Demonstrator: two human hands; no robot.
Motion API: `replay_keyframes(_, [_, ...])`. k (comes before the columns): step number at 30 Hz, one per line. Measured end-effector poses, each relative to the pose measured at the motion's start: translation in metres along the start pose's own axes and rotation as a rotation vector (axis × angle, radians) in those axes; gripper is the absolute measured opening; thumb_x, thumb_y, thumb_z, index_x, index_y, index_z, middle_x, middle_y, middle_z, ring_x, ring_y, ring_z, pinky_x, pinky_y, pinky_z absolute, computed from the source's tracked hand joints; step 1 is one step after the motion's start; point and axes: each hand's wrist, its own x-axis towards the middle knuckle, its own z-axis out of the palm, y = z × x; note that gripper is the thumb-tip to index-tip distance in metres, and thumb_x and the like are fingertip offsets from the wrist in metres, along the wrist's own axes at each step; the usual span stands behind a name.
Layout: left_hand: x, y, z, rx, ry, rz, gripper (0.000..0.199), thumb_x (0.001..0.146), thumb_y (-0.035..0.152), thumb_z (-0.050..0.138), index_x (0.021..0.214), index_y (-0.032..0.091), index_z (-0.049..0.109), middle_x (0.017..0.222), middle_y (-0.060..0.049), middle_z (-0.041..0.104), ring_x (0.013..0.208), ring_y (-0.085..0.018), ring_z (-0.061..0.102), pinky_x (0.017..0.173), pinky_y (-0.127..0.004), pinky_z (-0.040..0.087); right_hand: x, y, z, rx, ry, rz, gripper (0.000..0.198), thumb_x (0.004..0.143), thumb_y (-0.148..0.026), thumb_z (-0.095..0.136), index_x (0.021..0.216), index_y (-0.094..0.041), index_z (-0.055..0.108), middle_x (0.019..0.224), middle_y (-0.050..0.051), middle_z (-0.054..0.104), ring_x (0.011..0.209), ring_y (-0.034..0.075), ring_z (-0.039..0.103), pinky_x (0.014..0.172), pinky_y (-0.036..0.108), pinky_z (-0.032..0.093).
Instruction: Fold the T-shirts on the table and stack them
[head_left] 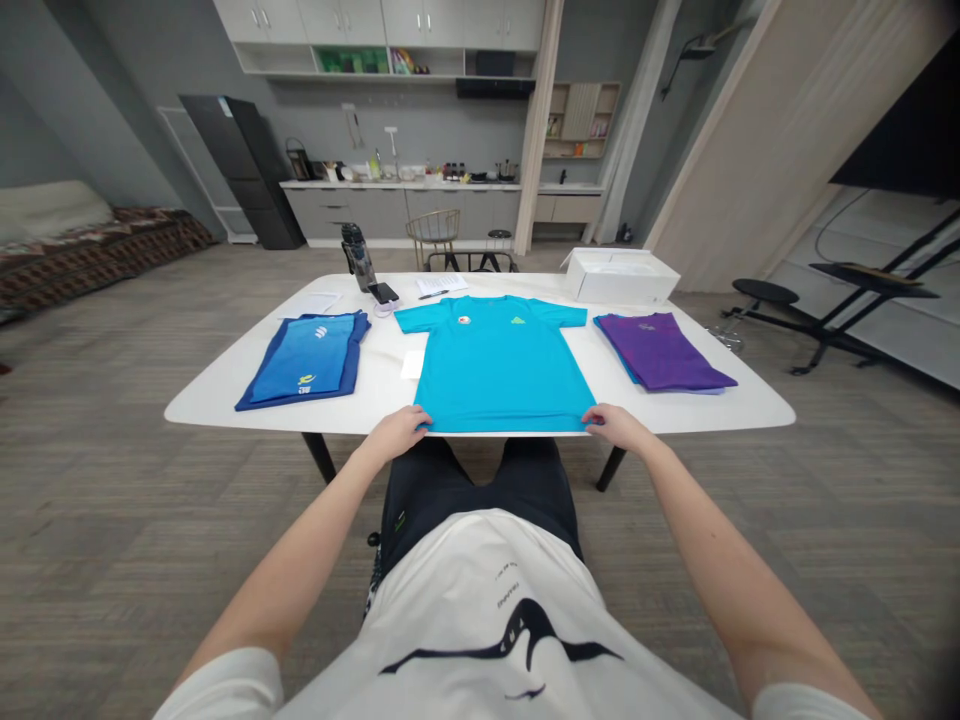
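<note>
A turquoise T-shirt [504,365] lies spread face up on the white table [390,400], its collar away from me and its hem along the near edge. My left hand [403,432] pinches the hem's left corner. At the right corner of the hem, my right hand [616,425] has its fingers closed on the fabric. Folded blue shirts [306,358] are stacked to the left. A purple folded shirt [664,350] lies to the right, on top of blue fabric.
A white box [621,275] stands at the table's back right. Toward the back left are a dark water bottle [358,258], a phone [383,293] and papers [442,284]. Beyond the table stands a chair [433,228]; a black stool [763,291] is at right.
</note>
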Motion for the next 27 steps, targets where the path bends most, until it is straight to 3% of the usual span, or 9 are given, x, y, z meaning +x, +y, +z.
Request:
replay_keyframes(12, [0.002, 0.002, -0.002, -0.004, -0.007, 0.006, 0.029, 0.086, 0.008, 0.05, 0.103, 0.021, 0.071, 0.107, -0.006, 0.069, 0.103, -0.022, 0.064, 0.095, -0.033, 0.049, -0.003, -0.002, -0.009, -0.031, 0.04, 0.08, 0.014, 0.079, -0.019, 0.066, 0.086, -0.02, 0.078, 0.084, 0.004, 0.073, 0.079, 0.019, 0.066, 0.075, 0.025, 0.048])
replay_keyframes(15, [0.002, 0.004, -0.001, -0.019, 0.012, 0.016, 0.023, 0.092, 0.014, 0.049, 0.098, 0.021, 0.07, 0.1, -0.006, 0.069, 0.096, -0.021, 0.065, 0.09, -0.032, 0.049, -0.002, -0.006, -0.009, -0.024, 0.02, 0.055, 0.015, 0.084, -0.02, 0.062, 0.083, -0.019, 0.077, 0.082, 0.005, 0.073, 0.079, 0.019, 0.067, 0.075, 0.026, 0.047])
replay_keyframes(21, [0.005, 0.011, 0.005, 0.063, 0.083, 0.029, 0.028, 0.102, 0.041, 0.049, 0.1, 0.021, 0.069, 0.103, -0.009, 0.066, 0.099, -0.024, 0.061, 0.091, -0.037, 0.048, 0.001, -0.021, 0.0, -0.027, 0.095, 0.0, 0.021, 0.087, -0.032, 0.064, 0.098, -0.02, 0.077, 0.097, 0.007, 0.074, 0.09, 0.022, 0.067, 0.082, 0.029, 0.049])
replay_keyframes(27, [0.004, 0.017, 0.008, 0.113, 0.041, 0.016, 0.03, 0.104, 0.044, 0.047, 0.1, 0.02, 0.065, 0.1, -0.008, 0.066, 0.096, -0.023, 0.063, 0.086, -0.034, 0.047, 0.001, -0.034, 0.0, -0.088, -0.02, 0.025, 0.019, 0.091, -0.037, 0.061, 0.098, -0.023, 0.074, 0.081, 0.002, 0.071, 0.076, 0.019, 0.065, 0.067, 0.026, 0.043])
